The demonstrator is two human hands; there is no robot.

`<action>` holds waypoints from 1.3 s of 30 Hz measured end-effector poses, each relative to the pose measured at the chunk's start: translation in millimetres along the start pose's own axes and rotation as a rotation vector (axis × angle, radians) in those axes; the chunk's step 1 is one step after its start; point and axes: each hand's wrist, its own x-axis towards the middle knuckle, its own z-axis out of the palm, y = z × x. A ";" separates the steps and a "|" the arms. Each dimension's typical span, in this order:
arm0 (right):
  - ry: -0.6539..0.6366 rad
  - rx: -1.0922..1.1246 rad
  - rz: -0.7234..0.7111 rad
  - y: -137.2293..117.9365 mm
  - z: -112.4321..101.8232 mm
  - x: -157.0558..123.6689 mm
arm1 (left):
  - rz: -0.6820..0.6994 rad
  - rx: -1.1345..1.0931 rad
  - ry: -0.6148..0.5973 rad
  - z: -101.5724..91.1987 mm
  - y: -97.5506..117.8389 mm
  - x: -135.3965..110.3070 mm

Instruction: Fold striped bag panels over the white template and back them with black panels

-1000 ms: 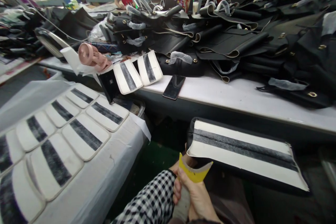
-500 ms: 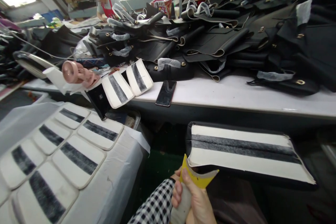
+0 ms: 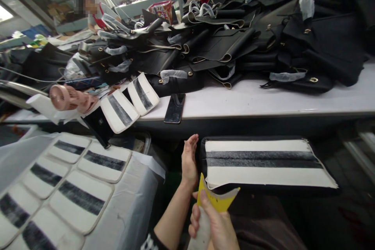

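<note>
My right hand (image 3: 215, 226) grips a yellow scraper (image 3: 216, 199) by its white-wrapped handle, low in the view, just below the near edge of a long black panel (image 3: 263, 162) with white padding and a dark grey stripe. My left hand (image 3: 189, 160) is raised with fingers straight and apart, flat against the panel's left end. It holds nothing. The panel lies across my lap, below the table edge.
A white table (image 3: 263, 99) carries a heap of black leather bag parts (image 3: 234, 43), a phone (image 3: 175, 108), two small striped pads (image 3: 129, 101) and a pink fan (image 3: 66, 97). Several striped pads (image 3: 79, 199) lie on a white-covered surface at left. Other people work at the back.
My left hand has come forward from behind the scraper to the panel's left end, the sleeve sliding back. The view has tilted, shifting everything left and down.
</note>
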 end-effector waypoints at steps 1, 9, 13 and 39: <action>0.002 -0.015 0.014 -2.1 -0.7 0.5 | 0.043 0.056 -0.062 2.7 4.6 0.6; -0.105 -0.136 0.143 -16.7 -18.8 10.2 | 0.171 0.442 -0.250 12.9 27.3 -2.8; -0.171 -0.160 0.173 -24.9 -21.9 6.8 | 0.170 0.487 -0.244 12.6 27.5 -2.4; -0.263 -0.342 0.278 -62.4 -34.0 18.5 | 0.231 0.763 -0.144 29.2 33.8 1.1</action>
